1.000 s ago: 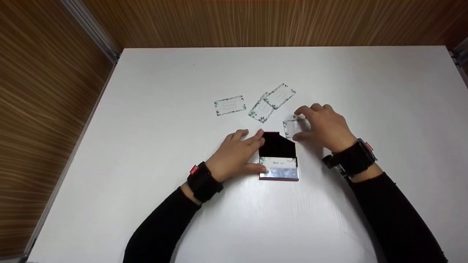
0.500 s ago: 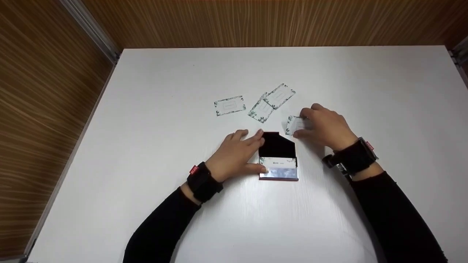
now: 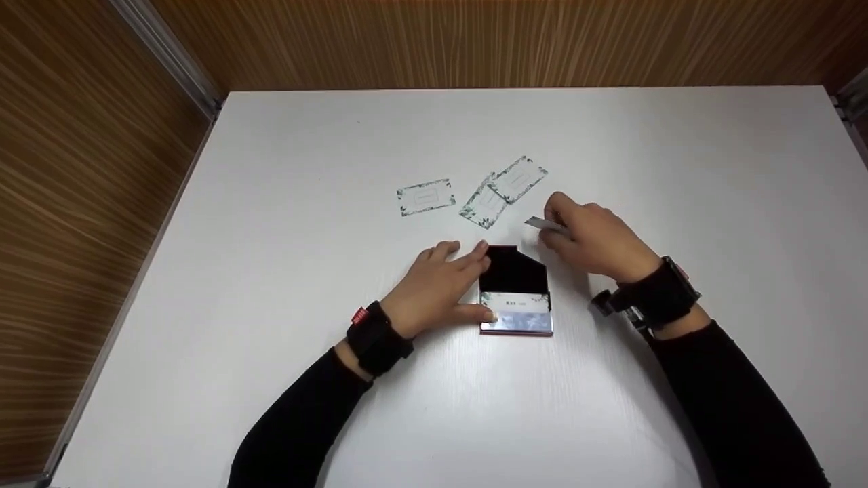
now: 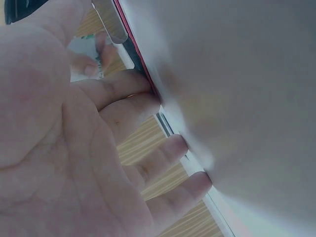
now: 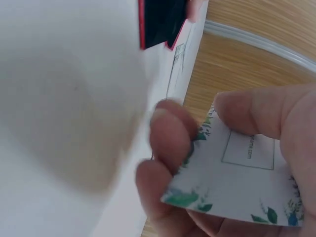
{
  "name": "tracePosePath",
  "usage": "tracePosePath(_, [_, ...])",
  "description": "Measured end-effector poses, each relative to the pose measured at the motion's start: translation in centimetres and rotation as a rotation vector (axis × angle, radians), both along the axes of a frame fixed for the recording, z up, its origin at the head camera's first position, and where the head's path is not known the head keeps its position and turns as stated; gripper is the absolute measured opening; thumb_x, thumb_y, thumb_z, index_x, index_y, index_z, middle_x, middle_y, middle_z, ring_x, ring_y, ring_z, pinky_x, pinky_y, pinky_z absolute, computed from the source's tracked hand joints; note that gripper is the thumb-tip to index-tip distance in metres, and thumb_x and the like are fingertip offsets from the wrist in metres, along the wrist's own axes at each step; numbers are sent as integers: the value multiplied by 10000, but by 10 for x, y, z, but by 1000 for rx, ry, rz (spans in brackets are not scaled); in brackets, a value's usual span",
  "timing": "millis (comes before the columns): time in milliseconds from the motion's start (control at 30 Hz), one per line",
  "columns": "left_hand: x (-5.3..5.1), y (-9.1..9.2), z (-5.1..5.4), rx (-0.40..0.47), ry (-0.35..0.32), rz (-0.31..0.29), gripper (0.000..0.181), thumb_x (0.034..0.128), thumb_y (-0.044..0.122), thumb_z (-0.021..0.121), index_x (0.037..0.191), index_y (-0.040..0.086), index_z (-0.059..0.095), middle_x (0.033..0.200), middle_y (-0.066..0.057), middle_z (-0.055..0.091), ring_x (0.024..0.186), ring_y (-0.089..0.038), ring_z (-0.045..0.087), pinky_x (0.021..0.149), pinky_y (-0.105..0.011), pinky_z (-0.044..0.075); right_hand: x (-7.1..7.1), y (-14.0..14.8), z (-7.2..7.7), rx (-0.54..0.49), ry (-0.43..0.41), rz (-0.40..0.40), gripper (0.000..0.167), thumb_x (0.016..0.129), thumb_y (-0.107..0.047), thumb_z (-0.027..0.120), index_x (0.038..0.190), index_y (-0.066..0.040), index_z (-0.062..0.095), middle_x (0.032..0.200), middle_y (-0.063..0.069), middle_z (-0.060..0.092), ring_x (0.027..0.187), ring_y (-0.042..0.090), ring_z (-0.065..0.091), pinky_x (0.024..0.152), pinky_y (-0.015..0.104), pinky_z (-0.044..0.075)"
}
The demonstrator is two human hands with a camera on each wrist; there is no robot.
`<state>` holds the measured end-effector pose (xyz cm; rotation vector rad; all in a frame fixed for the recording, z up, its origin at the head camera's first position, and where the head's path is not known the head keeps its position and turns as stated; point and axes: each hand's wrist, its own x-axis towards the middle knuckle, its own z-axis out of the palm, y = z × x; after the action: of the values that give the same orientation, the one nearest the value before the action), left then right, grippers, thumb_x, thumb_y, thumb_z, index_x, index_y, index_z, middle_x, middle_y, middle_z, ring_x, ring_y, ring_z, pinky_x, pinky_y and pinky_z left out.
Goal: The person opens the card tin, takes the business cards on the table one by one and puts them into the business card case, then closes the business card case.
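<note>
A red-edged card case (image 3: 513, 272) with a black inner lid lies unfolded on the table, a printed card (image 3: 515, 301) in its silvery pocket. My left hand (image 3: 434, 288) rests along the case's left side. Its thumb lies on the pocket, and its outstretched fingers touch the lid's edge and the tabletop. To the right of the case, my right hand (image 3: 597, 237) pinches a white business card (image 5: 237, 187) with a green leaf border, thumb on its printed face and fingers behind. The head view catches this card (image 3: 542, 224) tilted nearly edge-on.
Beyond the case lie more leaf-bordered cards on the white table (image 3: 305, 271): a single card (image 3: 426, 197) to the left and an overlapping group (image 3: 519, 179) to its right. Wood-grain panels (image 3: 475, 44) stand along the back and left edges.
My right hand has taken the business card up from the tabletop and tipped it from flat to nearly edge-on. The left hand and the card case have stayed in place.
</note>
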<state>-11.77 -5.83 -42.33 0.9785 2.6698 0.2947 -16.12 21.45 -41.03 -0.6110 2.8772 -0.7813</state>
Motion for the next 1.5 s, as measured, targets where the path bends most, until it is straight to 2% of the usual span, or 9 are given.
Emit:
tracePosePath(333, [0,-1,0,7,13,-7,861,882,672,587,1546,162,387,1649,9,239,1469,-337,265,1171,-515,259,2,-7,3,-61,74,59,340,884,-264,736,1002,-105,460,807,34,465,747,197,435,664,335,365])
tracePosePath(600, [0,-1,-1,4,1,-7,876,880,687,571,1554,164,370,1656,16,207,1479,-343,246,1178,-523,245,4,-6,5,-67,108,17,415,867,-297,753,1132,-83,516,880,60,442,819,200,410,708,334,354])
tracePosePath(767, [-1,-1,-1,0,-4,-3,887,875,698,566,1558,170,361,1658,20,198,1482,-338,240,1182,-522,238,3,-8,5,-92,104,21,321,909,-112,615,1219,-30,590,1060,101,513,893,209,447,783,355,385])
tracePosePath(933, [-1,0,-1,1,-9,4,895,870,703,567,1560,174,355,1656,26,197,1483,-338,237,1184,-523,237,3,-7,6,-127,131,16,445,887,56,482,1299,-63,599,1227,97,598,1022,226,558,859,412,453])
tracePosePath(1200, [-1,-1,-1,3,-15,2,880,880,686,572,1559,169,359,1657,21,204,1484,-344,237,1187,-514,230,2,-7,7,-169,145,-24,794,812,84,527,1502,-299,433,941,58,622,615,181,460,614,342,412])
tracePosePath(1300, [-1,-1,-1,10,-11,-3,872,884,677,578,1554,159,369,1654,14,217,1479,-347,247,1184,-514,235,2,-7,6,-174,132,-21,882,793,80,526,1539,-362,361,1156,60,649,685,177,452,709,351,425])
tracePosePath(1367, [-1,-1,-1,12,-10,-3,872,885,679,576,1554,160,369,1653,14,217,1480,-346,247,1185,-512,235,2,-7,6,-187,121,-21,873,790,73,545,1531,-357,374,1295,35,620,695,183,434,752,356,411])
tracePosePath(1433, [-1,-1,-1,11,-7,-2,874,883,684,572,1554,162,369,1654,16,215,1480,-344,246,1186,-511,235,2,-7,5,-192,124,-29,805,793,56,569,1495,-312,431,1251,29,648,671,174,431,723,340,416])
tracePosePath(1500, [0,-1,-2,7,-9,0,879,882,689,568,1557,165,363,1655,19,207,1482,-341,242,1187,-510,234,3,-7,6,-198,130,-48,686,809,17,603,1428,-256,489,945,30,684,582,145,448,606,312,427])
